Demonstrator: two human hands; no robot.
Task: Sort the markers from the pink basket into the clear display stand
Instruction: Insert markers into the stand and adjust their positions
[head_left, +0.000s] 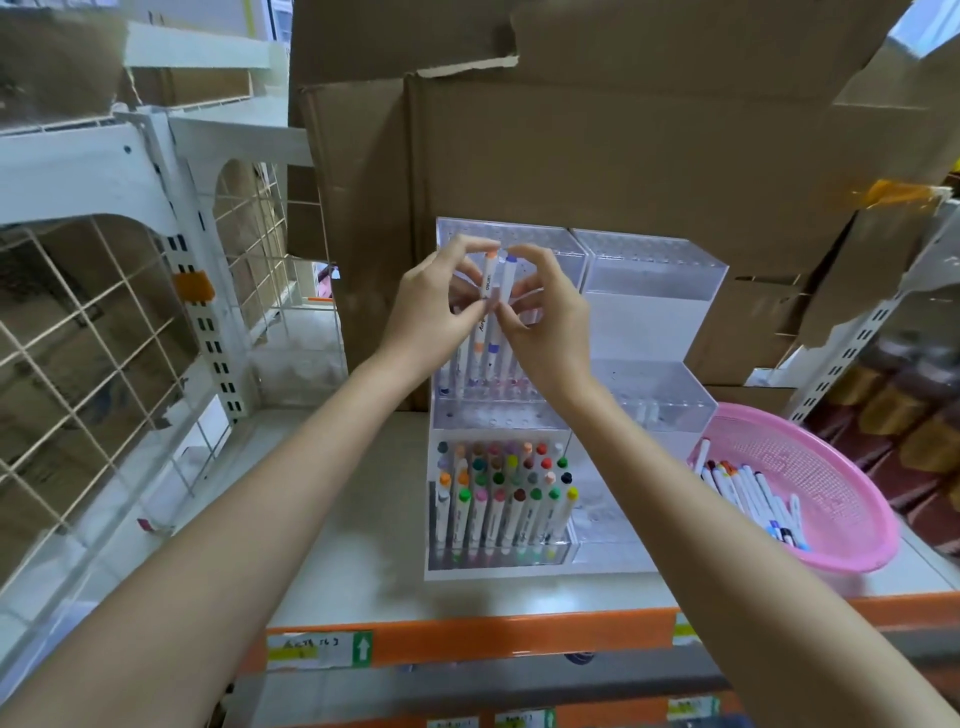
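Markers, a small bunch with orange and purple caps upward, were pinched between the left hand and right hand, both grasping them before the upper tier of the clear display stand. Sorting looked midway: below the grip the front tier stood nearly full, while off to its right the pink basket held more. Next, each barrel probably needed lowering singly into a free hole beneath the fingers.

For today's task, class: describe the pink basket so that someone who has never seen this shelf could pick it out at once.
Start at the clear display stand in the middle of the shelf. Immediately to its right, near the shelf's front edge, lies the pink basket. It is the only round, pink, mesh-walled thing there, and it holds loose white markers.
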